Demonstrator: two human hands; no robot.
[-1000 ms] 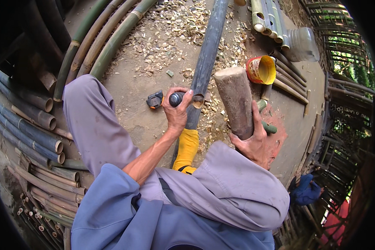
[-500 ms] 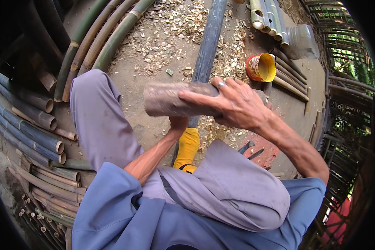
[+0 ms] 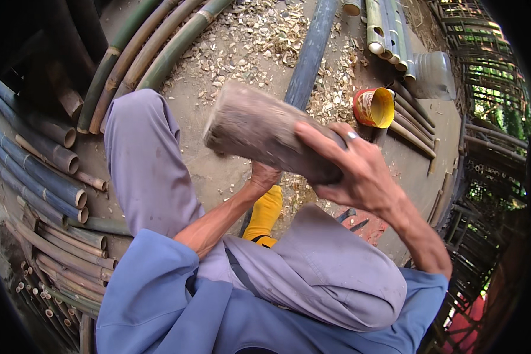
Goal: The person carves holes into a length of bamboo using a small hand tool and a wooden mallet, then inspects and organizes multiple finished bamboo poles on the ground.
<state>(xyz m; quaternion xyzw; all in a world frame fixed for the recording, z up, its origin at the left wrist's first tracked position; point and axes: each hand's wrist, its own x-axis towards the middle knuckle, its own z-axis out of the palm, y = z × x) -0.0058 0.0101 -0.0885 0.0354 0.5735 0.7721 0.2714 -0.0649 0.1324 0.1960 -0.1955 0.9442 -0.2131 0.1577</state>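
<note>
Wooden block [image 3: 265, 138] gripped in right hand [image 3: 360, 171], fingers [image 3: 315, 138] wrapped over top

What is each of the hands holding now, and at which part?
The right hand grips a thick wooden log near its right end, raised sideways. The left hand is mostly hidden behind the log, so its hold cannot be told.

Green and grey bamboo poles [image 3: 38, 171] are lying stacked along the left of the dirt floor, with more green poles [image 3: 153, 53] leaning across the top. Pale wood shavings [image 3: 265, 29] are littering the ground. A red-and-yellow can [image 3: 373, 107] is lying on its side near cut bamboo lengths [image 3: 383, 32] and a clear plastic jug [image 3: 433, 74].
</note>
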